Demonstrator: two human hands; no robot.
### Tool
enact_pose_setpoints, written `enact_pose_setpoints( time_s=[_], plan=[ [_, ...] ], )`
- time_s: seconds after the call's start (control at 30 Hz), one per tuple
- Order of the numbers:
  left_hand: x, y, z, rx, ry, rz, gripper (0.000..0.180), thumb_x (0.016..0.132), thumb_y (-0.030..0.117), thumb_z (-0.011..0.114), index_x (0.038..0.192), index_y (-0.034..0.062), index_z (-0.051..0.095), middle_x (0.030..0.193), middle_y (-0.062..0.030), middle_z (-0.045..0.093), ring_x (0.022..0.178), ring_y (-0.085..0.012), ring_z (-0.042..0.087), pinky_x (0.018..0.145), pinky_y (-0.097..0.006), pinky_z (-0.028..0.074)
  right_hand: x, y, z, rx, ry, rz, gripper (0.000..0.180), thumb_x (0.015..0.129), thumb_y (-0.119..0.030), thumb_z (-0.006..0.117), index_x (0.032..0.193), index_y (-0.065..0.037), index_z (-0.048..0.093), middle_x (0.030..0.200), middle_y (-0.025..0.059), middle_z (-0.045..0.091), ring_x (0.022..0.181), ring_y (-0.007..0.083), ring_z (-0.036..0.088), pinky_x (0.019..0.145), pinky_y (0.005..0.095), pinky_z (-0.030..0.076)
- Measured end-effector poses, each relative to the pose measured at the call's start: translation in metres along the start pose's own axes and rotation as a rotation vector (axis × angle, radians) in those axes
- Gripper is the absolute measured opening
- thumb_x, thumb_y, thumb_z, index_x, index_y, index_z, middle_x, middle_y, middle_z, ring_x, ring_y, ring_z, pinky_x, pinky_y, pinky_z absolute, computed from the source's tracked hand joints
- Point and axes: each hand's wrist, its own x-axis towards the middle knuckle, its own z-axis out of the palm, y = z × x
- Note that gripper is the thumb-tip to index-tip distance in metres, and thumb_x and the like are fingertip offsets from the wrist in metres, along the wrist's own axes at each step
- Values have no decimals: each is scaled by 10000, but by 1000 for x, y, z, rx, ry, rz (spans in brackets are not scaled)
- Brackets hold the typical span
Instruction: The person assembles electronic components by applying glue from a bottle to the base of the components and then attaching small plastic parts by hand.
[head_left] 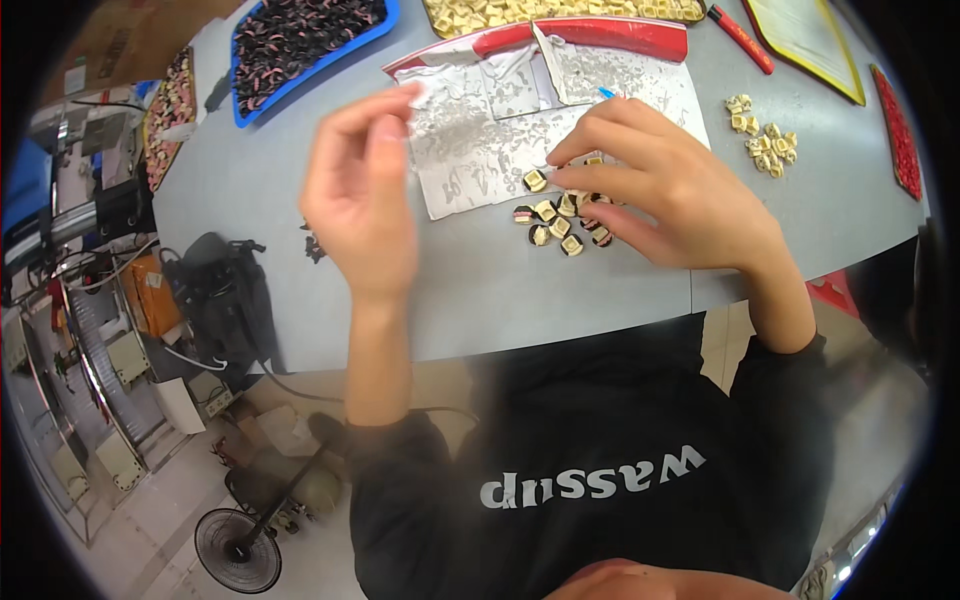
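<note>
My left hand [362, 190] is raised above the grey table [250, 200], its thumb and forefinger pinched together; whether a small piece sits between them I cannot tell. My right hand [660, 190] rests on the table with its fingertips on a cluster of small cream and dark parts [555, 222]. The cluster lies at the near edge of a torn sheet of silvery backing paper [480, 150]. A thin blue tool tip [607, 92] shows just beyond my right hand's knuckles.
A blue tray of dark pieces [300, 40] stands at the back left, a tray of cream parts [560, 12] at the back. A second pile of cream parts [762, 140] lies to the right. Red pen [742, 40], yellow-rimmed tray [810, 40]. Floor fan [238, 550] below.
</note>
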Motion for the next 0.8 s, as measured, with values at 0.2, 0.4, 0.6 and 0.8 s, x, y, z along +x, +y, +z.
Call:
enact_pose_setpoints(
  time_s=[0.2, 0.4, 0.6, 0.8],
  plan=[
    [14, 29, -60, 565, 6, -63, 183, 895, 92, 576, 1035, -8, 639, 1167, -131, 620, 1058, -205, 582, 930, -317, 427, 1, -3, -11, -42, 94, 24, 288, 705, -9, 688, 983, -13, 613, 1024, 93, 579, 961, 285, 545, 811, 365, 464],
    [-37, 37, -92, 1046, -322, -219, 417, 838, 217, 669, 1210, 58, 571, 1356, -148, 442, 1233, -320, 416, 999, -376, 373, -25, -1, -39, -289, 119, 377, 340, 763, -212, 701, 943, -4, 500, 899, 130, 532, 877, 331, 560, 715, 410, 458],
    [-61, 16, -87, 1032, -231, -107, 310, 817, 124, 672, 1112, 54, 604, 1214, -113, 539, 1105, -297, 502, 937, -364, 410, -34, 7, -33, -396, -38, 419, 371, 744, -207, 708, 941, 17, 488, 902, 159, 556, 873, 342, 571, 738, 413, 465],
    [-56, 8, -86, 894, -59, -46, 145, 787, 47, 679, 922, 18, 633, 1082, -92, 600, 927, -236, 586, 781, -321, 481, -31, 10, -38, -284, -47, 476, 354, 760, -184, 688, 988, -10, 481, 965, 170, 595, 929, 362, 567, 789, 418, 453]
  ],
)
